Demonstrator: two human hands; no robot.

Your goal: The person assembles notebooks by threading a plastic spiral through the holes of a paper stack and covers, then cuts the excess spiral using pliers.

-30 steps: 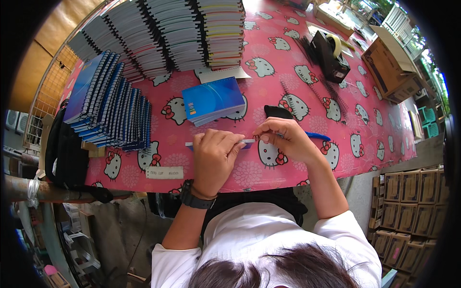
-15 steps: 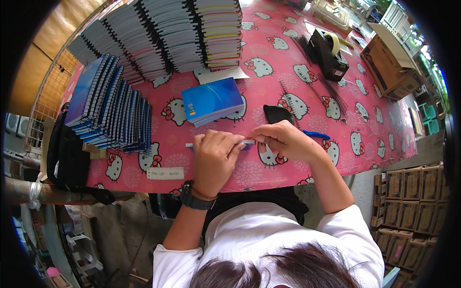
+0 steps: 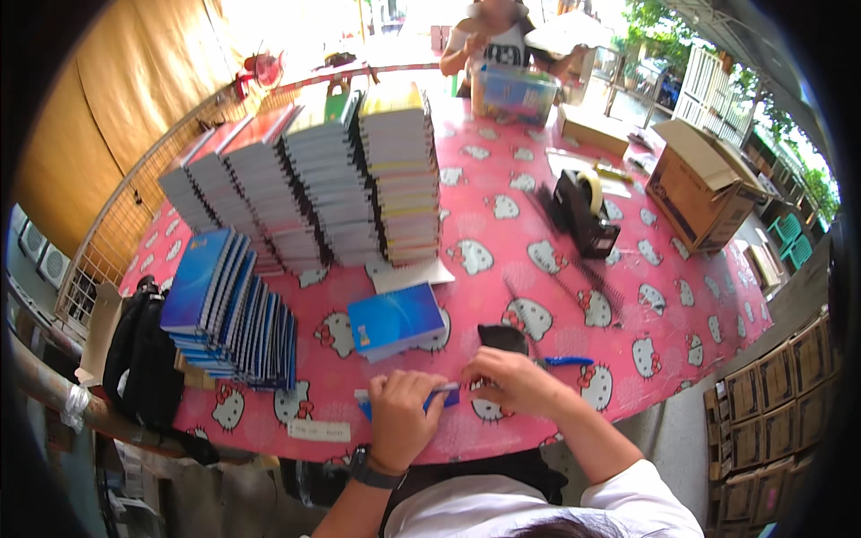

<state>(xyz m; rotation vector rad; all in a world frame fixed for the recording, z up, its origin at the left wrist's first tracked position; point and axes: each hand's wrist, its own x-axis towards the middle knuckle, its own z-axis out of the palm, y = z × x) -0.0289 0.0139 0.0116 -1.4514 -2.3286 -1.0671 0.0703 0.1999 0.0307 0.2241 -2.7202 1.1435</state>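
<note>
Near the front edge of the table, my left hand [image 3: 402,417] is closed over a small blue-covered notebook [image 3: 452,395], pressing it down with its edge facing right. Beside that right end, my right hand [image 3: 513,381] has its fingers bent into a pinch. Whatever is between those fingertips is too small to make out. Just beyond my hands lies a short pile of blue-covered notebooks [image 3: 397,321] without visible coils. A black object [image 3: 502,338] and a blue-handled tool [image 3: 567,361] lie by my right hand.
Spiral-bound blue notebooks [image 3: 208,285] are piled at the left, before tall stacks of bound books [image 3: 332,193]. Loose black coils [image 3: 599,305], a tape dispenser [image 3: 587,215] and an open cardboard box [image 3: 704,184] occupy the right. Another person [image 3: 502,45] stands behind a plastic bin [image 3: 513,94].
The view has tilted up, bringing the other person and the bin into sight. My left hand stays on the notebook; my right fingers have curled in more beside its end.
</note>
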